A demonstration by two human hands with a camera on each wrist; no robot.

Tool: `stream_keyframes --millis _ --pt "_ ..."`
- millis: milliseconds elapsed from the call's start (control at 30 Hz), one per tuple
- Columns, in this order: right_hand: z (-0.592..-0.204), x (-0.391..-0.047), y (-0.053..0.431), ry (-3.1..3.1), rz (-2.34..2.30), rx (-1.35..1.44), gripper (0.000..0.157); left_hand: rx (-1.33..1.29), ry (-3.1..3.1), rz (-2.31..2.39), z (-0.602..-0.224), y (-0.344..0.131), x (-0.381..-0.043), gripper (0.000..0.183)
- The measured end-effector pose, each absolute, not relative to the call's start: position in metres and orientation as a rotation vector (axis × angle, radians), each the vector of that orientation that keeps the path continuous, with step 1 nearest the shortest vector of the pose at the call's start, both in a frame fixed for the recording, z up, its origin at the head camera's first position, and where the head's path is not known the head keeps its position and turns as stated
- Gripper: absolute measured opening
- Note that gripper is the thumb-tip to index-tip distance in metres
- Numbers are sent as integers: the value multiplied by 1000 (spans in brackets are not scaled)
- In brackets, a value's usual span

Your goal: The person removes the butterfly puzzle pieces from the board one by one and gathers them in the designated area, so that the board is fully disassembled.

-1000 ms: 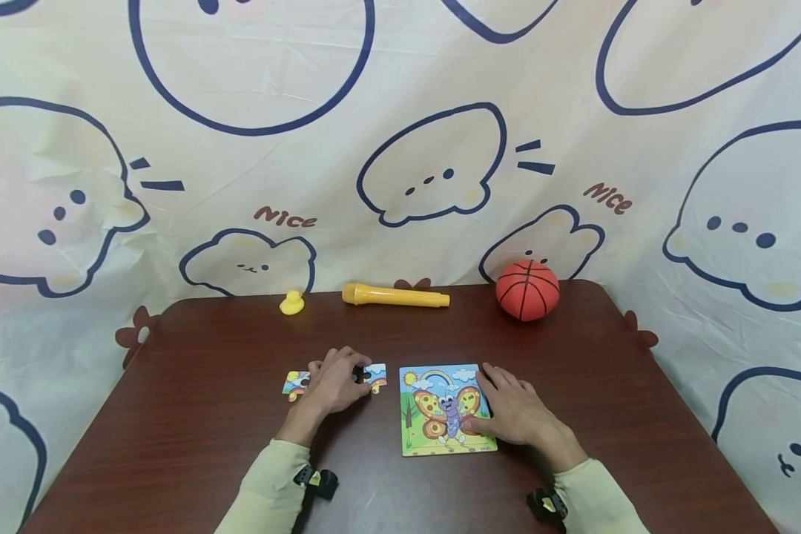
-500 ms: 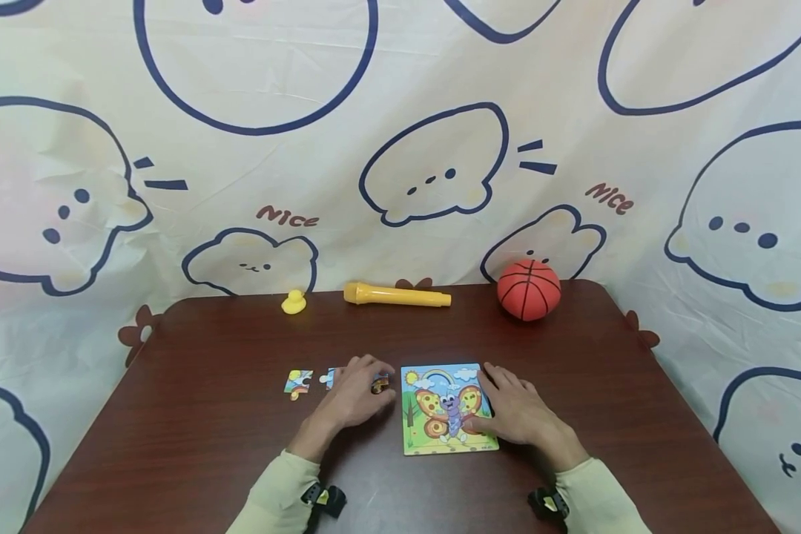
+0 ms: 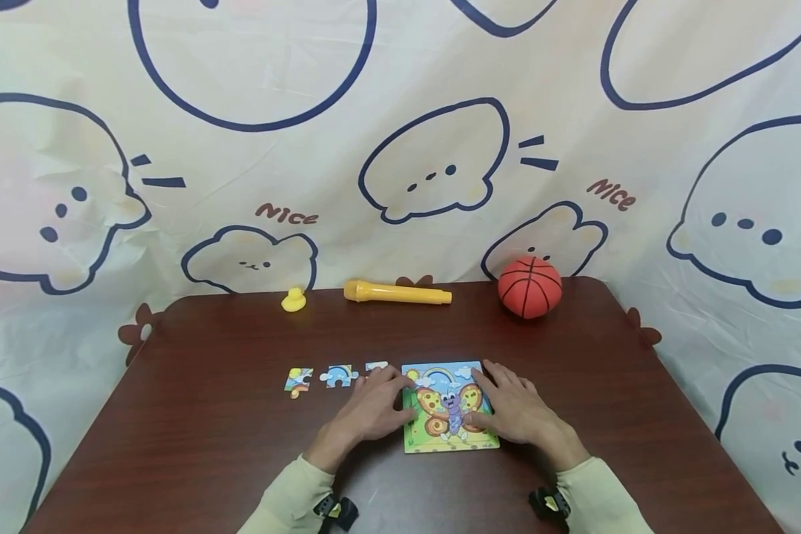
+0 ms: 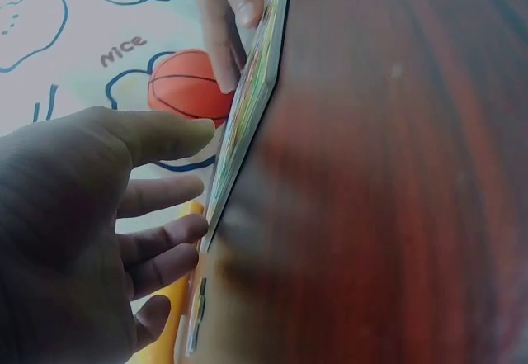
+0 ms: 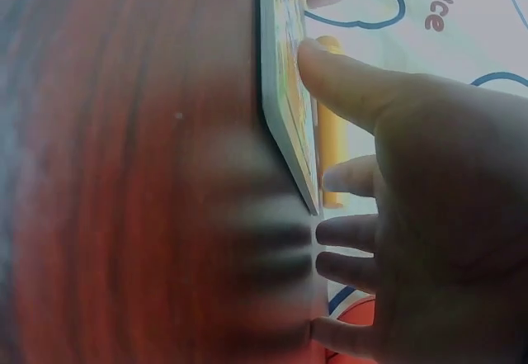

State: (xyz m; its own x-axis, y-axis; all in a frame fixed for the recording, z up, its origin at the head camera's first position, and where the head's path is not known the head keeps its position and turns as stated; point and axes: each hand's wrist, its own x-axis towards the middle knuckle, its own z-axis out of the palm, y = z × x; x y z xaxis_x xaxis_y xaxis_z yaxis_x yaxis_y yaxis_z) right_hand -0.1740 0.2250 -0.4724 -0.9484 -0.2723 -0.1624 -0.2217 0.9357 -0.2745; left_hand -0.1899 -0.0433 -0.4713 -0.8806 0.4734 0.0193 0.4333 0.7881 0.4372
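A square jigsaw puzzle (image 3: 440,426) with a pizza-winged butterfly picture lies flat on the table. My left hand (image 3: 372,406) is at its left edge, thumb and fingertips overlapping that side. On the opposite side, my right hand (image 3: 523,411) has its thumb over the picture and its fingers spread along the right edge. In the left wrist view, the left fingers are loosely extended and grip nothing. Left of the board lie a sun-printed puzzle piece (image 3: 298,381), a rainbow puzzle piece (image 3: 337,376) and another puzzle piece (image 3: 377,366), partly hidden behind the left hand.
Along the back edge of the brown table (image 3: 193,415) stand a small yellow rubber duck (image 3: 294,300), a yellow toy microphone (image 3: 397,293) and a red toy basketball (image 3: 530,288). A cartoon-printed cloth (image 3: 334,170) hangs behind the table.
My left hand has moved right from the loose puzzle pieces to the board's left edge, uncovering the rainbow piece. The right hand has stayed at the board's right side.
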Motion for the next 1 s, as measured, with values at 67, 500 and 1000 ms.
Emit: stream_keyframes --millis 67,500,1000 --pt "-473 -173 224 2898 -387 -383 85 736 2889 674 -472 -42 -189 42" --pt "-470 -160 207 2870 -427 -570 69 713 2910 615 -474 -39 -186 46" --pt "-472 -153 204 2886 -346 -728 57 642 2889 661 -474 -32 -185 46"
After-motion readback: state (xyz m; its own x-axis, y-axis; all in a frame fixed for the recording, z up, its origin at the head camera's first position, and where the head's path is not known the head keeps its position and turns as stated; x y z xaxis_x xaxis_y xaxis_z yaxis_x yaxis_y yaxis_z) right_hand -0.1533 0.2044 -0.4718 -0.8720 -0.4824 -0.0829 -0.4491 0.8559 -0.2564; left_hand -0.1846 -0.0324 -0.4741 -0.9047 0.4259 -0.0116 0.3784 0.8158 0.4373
